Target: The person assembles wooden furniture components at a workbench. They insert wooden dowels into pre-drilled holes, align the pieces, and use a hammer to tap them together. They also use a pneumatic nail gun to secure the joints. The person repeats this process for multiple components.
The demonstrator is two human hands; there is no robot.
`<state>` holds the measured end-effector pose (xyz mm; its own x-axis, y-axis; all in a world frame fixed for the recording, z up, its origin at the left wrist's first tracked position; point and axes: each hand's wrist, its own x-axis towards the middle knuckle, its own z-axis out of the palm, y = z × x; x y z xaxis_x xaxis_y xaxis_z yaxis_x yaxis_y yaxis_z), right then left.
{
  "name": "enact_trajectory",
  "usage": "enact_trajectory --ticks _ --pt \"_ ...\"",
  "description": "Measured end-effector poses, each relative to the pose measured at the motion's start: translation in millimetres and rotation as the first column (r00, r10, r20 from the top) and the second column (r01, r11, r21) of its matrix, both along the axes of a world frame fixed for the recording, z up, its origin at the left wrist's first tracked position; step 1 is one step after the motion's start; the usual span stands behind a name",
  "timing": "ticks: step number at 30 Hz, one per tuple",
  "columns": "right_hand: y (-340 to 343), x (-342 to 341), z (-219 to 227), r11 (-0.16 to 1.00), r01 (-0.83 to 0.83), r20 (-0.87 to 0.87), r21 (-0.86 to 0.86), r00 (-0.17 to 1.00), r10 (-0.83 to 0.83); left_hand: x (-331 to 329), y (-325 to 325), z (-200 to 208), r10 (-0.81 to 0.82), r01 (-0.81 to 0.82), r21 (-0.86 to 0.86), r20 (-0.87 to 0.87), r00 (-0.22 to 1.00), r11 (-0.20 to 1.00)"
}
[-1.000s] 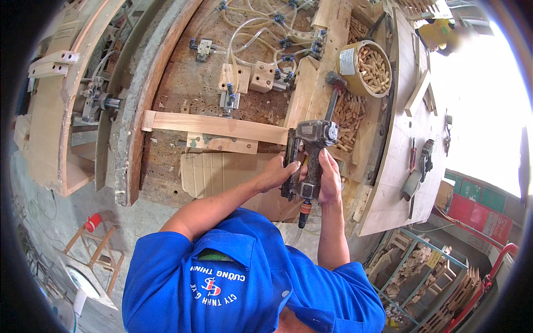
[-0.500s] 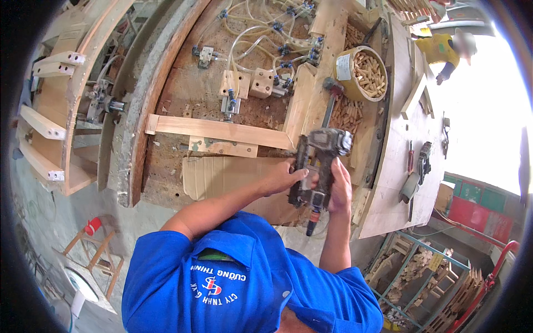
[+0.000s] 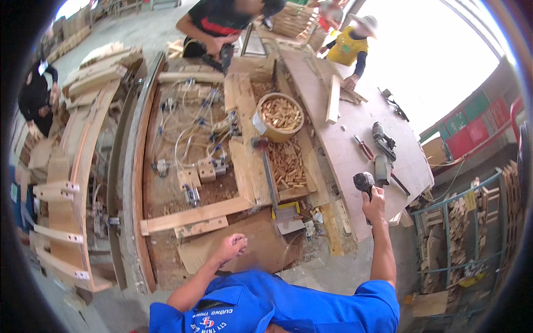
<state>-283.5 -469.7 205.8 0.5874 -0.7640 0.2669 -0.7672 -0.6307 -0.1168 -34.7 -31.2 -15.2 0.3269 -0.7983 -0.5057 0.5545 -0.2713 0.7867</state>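
My right hand [image 3: 375,204] is wrapped round the handle of a dark nail gun [image 3: 363,181], held out over the near part of the pale side table [image 3: 347,183]. My left hand [image 3: 231,248] is closed above the flat cardboard [image 3: 252,236]; whether anything sits in its curled fingers is hidden. Just beyond it, a long wooden rail [image 3: 194,216] lies across the bench and meets an upright wooden piece [image 3: 242,172] at a corner. A shorter block [image 3: 201,227] lies against the rail's near side.
A bucket of dowels [image 3: 281,116] stands above a bin of loose dowels [image 3: 287,166], with a hammer [image 3: 266,166] alongside. Air hoses [image 3: 194,130] tangle over the bench. More nail guns [image 3: 383,141] and red-handled pliers [image 3: 364,147] lie on the side table. Several people work nearby.
The nail gun, earlier between both hands over the bench, has moved right in my right hand alone. My left hand has let go of it and moved left. The view takes in more of the room.
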Motion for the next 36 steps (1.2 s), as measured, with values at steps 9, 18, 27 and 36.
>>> enact_trajectory --ticks 9,18,27,36 --pt "-12 -19 -42 0.99 0.129 -0.118 -0.059 0.984 -0.135 12 35 10 0.12 -0.118 0.115 -0.009 0.993 0.986" --pt "141 4 -118 0.947 -0.249 -0.284 0.205 0.91 0.301 -3 34 15 0.133 -0.128 0.171 -0.019 0.991 0.977" --pt "159 -22 -139 0.95 -0.059 -0.332 0.307 0.929 0.165 -11 35 19 0.125 -0.12 0.201 -0.016 0.992 0.972" --pt "165 -14 -142 0.953 0.021 -0.401 0.302 0.91 0.107 -10 44 15 0.181 -0.181 0.173 0.017 0.983 0.968"
